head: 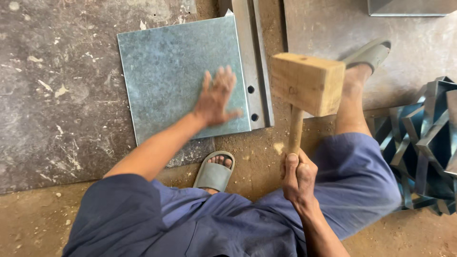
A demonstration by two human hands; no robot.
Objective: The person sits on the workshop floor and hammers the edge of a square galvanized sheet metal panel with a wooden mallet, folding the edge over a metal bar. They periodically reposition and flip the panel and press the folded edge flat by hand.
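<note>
metal sheet (pixel 176 71) on floor slab (pixel 57 95) | steel bar (pixel 254 62) along sheet's right edge | folded pieces (pixel 423 143) far right

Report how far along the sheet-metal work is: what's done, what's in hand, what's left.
Done: a heap of folded metal pieces lies beside the right leg. In hand: the left hand presses flat on a galvanised sheet whose edge lies against a steel bar; the right hand holds a wooden mallet raised. Left: this sheet looks flat, with no visible fold.
</note>
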